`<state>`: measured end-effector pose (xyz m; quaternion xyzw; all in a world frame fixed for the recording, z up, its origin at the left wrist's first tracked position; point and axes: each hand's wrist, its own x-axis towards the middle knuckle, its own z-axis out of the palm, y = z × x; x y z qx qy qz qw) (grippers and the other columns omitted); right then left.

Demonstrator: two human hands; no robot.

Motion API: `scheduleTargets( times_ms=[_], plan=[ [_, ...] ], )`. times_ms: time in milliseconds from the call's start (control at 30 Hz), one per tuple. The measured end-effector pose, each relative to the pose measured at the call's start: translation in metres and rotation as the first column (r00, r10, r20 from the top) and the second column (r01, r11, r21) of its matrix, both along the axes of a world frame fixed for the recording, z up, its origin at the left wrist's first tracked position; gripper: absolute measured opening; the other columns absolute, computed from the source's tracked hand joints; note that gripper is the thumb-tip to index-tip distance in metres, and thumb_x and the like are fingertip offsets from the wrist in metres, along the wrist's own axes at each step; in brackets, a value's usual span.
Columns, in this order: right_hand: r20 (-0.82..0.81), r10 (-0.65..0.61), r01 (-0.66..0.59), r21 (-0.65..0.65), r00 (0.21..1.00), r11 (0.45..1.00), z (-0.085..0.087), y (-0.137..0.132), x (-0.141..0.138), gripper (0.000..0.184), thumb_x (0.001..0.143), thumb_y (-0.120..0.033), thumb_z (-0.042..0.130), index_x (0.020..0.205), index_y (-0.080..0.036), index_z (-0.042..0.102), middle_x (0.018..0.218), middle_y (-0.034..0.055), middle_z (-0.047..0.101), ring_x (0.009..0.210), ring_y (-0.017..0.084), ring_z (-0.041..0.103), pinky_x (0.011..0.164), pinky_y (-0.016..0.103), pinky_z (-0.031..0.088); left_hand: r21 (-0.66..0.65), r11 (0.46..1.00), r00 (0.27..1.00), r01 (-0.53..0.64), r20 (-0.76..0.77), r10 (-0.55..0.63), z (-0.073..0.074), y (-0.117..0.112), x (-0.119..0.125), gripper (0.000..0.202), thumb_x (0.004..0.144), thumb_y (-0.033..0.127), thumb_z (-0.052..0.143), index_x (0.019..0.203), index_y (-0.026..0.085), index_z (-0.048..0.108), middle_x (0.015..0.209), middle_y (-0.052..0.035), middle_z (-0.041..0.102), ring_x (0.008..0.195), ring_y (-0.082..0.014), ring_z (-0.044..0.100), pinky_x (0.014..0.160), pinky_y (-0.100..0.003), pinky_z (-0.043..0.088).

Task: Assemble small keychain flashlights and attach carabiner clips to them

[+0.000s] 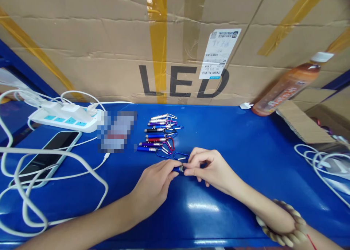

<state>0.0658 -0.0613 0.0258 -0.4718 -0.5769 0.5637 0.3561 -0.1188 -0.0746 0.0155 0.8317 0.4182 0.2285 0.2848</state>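
Note:
My left hand [155,182] and my right hand [209,168] meet over the blue table [246,151], both pinched on one small blue keychain flashlight [179,168]. Its blue carabiner clip [180,156] lies just beyond my fingers. Behind it several more keychain flashlights [158,136] in silver, purple, blue, black and red lie in a neat row, their clips pointing right.
A white power strip [65,118] with plugged cables and a phone [46,155] under looping white cords sit at the left. A large cardboard box marked LED [177,46] stands behind. An orange drink bottle [287,86] leans at the right, near cardboard and more white cable [319,162].

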Motion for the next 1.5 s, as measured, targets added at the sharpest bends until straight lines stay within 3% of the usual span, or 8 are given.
scheduleTargets(
  times_ms=[100,267,633,800,1000,1133,1300,1500],
  plan=[
    [-0.016,-0.013,0.012,-0.076,1.0,0.997,-0.003,0.001,-0.003,0.031,0.052,-0.036,0.081,0.052,-0.011,0.063,0.065,-0.0036,0.05,0.034,-0.001,0.045,0.024,0.008,0.033,-0.055,0.998,1.0,-0.012,-0.011,0.011,-0.002,-0.002,0.0,0.017,0.089,0.014,0.036,0.095,0.02,0.051,0.094,-0.0041,0.069,0.084,-0.0184,0.066,0.073,-0.029,0.051],
    [-0.046,-0.018,0.015,-0.058,0.999,0.998,-0.009,0.002,-0.006,0.032,0.055,-0.038,0.08,0.052,-0.011,0.065,0.061,-0.0044,0.048,0.032,-0.002,0.042,0.025,0.008,0.034,-0.047,0.998,0.999,-0.031,-0.007,0.031,-0.004,-0.002,-0.001,0.014,0.087,0.012,0.035,0.079,0.022,0.041,0.092,-0.0063,0.07,0.089,-0.0214,0.067,0.073,-0.032,0.053],
    [-0.086,-0.032,0.018,-0.152,0.996,0.988,-0.003,-0.003,-0.013,0.04,0.049,-0.034,0.083,0.047,-0.013,0.048,0.047,-0.008,0.046,0.028,-0.001,0.036,0.023,0.011,0.025,0.074,0.997,0.994,-0.031,0.103,0.024,-0.013,-0.005,0.0,0.012,0.088,0.012,0.041,0.081,0.021,0.043,0.084,-0.0027,0.069,0.082,-0.018,0.068,0.069,-0.025,0.053],
    [-0.03,0.027,-0.035,-0.292,0.999,0.956,-0.003,-0.002,-0.01,0.04,0.05,-0.038,0.081,0.05,-0.014,0.049,0.036,-0.0088,0.044,0.026,0.001,0.035,0.022,0.011,0.028,0.235,0.972,0.998,-0.012,0.069,-0.005,-0.014,-0.004,-0.001,0.013,0.091,0.015,0.042,0.08,0.02,0.048,0.078,-0.0022,0.068,0.071,-0.0177,0.067,0.063,-0.026,0.053],
    [-0.008,0.024,-0.025,-0.317,1.0,0.948,-0.005,-0.002,-0.008,0.04,0.05,-0.041,0.08,0.051,-0.013,0.052,0.037,-0.0091,0.045,0.026,0.001,0.034,0.022,0.011,0.031,0.36,0.932,0.998,-0.031,0.061,0.009,-0.012,-0.001,-0.001,0.017,0.093,0.018,0.042,0.08,0.017,0.053,0.074,-0.0019,0.069,0.064,-0.017,0.065,0.059,-0.027,0.052],
    [-0.007,0.015,-0.017,-0.325,1.0,0.945,-0.002,-0.001,-0.009,0.041,0.05,-0.042,0.08,0.05,-0.013,0.051,0.036,-0.0096,0.043,0.027,0.001,0.034,0.022,0.011,0.031,0.392,0.919,0.997,-0.05,0.07,0.024,-0.011,0.0,-0.001,0.019,0.093,0.021,0.042,0.082,0.017,0.056,0.074,-0.0023,0.07,0.064,-0.0168,0.066,0.059,-0.027,0.053],
    [-0.02,0.006,-0.012,-0.335,1.0,0.942,-0.001,0.0,-0.007,0.042,0.051,-0.044,0.079,0.052,-0.014,0.049,0.037,-0.0101,0.043,0.027,0.001,0.034,0.023,0.011,0.032,0.438,0.899,0.998,-0.026,0.059,0.001,-0.008,0.003,-0.001,0.021,0.094,0.023,0.04,0.103,0.015,0.057,0.081,-0.0045,0.072,0.066,-0.0166,0.066,0.062,-0.028,0.054],
    [0.001,0.055,-0.052,-0.291,0.999,0.955,-0.005,0.001,-0.006,0.042,0.059,-0.048,0.075,0.056,-0.016,0.049,0.039,-0.0092,0.044,0.029,0.003,0.036,0.025,0.012,0.032,0.344,0.938,0.996,-0.041,0.087,0.012,-0.006,0.004,0.0,0.019,0.093,0.022,0.043,0.097,0.016,0.06,0.081,-0.0041,0.072,0.07,-0.0163,0.067,0.065,-0.027,0.054]
  ],
)
